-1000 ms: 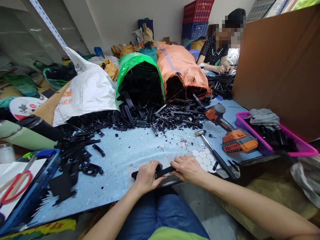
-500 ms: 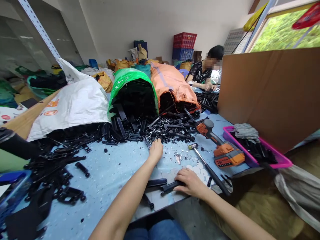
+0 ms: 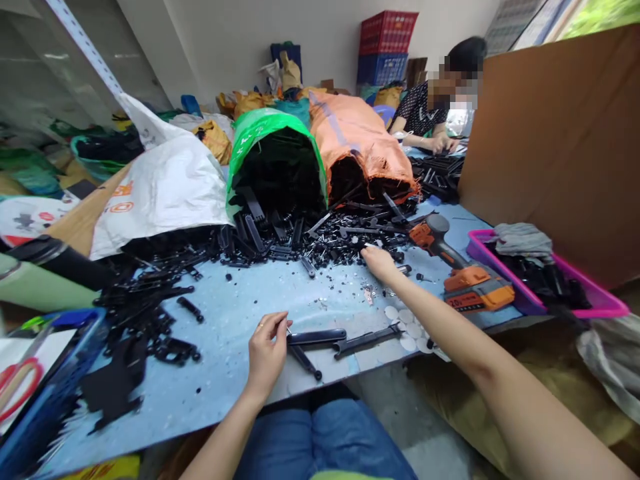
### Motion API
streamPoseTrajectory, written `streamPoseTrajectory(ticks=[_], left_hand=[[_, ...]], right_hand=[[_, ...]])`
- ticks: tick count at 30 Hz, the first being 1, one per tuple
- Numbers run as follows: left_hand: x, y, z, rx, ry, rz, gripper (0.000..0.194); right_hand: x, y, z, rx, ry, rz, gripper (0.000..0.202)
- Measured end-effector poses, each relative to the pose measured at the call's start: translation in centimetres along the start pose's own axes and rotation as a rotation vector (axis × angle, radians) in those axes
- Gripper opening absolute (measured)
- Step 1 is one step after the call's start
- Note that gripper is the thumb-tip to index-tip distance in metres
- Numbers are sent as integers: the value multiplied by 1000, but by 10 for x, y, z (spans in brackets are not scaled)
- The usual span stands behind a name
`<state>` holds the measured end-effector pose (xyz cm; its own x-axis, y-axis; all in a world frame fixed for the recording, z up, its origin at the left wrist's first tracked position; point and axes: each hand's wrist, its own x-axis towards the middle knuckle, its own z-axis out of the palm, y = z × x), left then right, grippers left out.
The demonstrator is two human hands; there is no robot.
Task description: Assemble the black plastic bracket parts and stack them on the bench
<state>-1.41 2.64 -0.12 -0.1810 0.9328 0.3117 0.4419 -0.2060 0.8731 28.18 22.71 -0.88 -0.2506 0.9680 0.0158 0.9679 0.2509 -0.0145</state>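
Observation:
At the near edge of the table, my left hand (image 3: 269,350) is closed in a pinch, with a thin silvery pin (image 3: 289,329) showing at its fingertips. Right beside those fingers lies a long black handle-like part (image 3: 320,337), over a thinner black bar (image 3: 306,363). To their right rests a black part with a forked end (image 3: 367,341). My right hand (image 3: 380,265) reaches to the front of the pile of small black and metal parts (image 3: 340,243). Its fingertips are together; whatever they hold is too small to make out. Under my right forearm the hammer (image 3: 404,269) is mostly hidden.
An orange cordless drill (image 3: 475,290) and a pink tray (image 3: 595,303) are on the right. White, green (image 3: 280,120) and orange sacks spill parts at the back. Black parts (image 3: 135,313) and a blue basket (image 3: 93,347) stand left. A co-worker (image 3: 425,110) sits beyond, by a cardboard panel (image 3: 545,133).
My left hand has come back from the pile to the near edge, beside the black parts. My right hand has left the forked part and moved forward to the pile. The view has shifted.

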Motion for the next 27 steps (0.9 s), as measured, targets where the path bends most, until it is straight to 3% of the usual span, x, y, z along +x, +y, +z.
streamPoseTrajectory(ticks=[2, 6, 8, 11, 13, 15, 19, 23, 25, 27], left_hand=[[-16, -4, -6, -27, 18, -38, 19], [-25, -4, 1, 69, 118, 34, 19], [-26, -4, 7, 112, 159, 89, 19], [-31, -9, 12, 187, 150, 179, 18], [-36, -18, 12, 288, 107, 276, 19], [-40, -27, 8, 410, 32, 397, 22], [-40, -32, -3, 596, -92, 524, 29], [-35, -13, 2, 689, -83, 498, 24], [-32, 1, 12, 695, -181, 524, 26], [-29, 15, 23, 674, -361, 559, 32]], right_hand=[[-1, -1, -5, 19, 8, -12, 23], [-30, -20, -25, 72, 91, -49, 22], [-59, -39, -32, 237, 147, -116, 21], [-110, -69, -31, 665, 199, -257, 18], [-137, -85, -27, 822, 214, -310, 16], [-153, -93, -23, 837, 235, -330, 13], [-161, -94, -25, 739, 239, -368, 12], [-159, -92, -33, 614, 174, -448, 14], [-158, -94, -35, 554, 152, -464, 16], [-158, -97, -33, 496, 131, -479, 18]])
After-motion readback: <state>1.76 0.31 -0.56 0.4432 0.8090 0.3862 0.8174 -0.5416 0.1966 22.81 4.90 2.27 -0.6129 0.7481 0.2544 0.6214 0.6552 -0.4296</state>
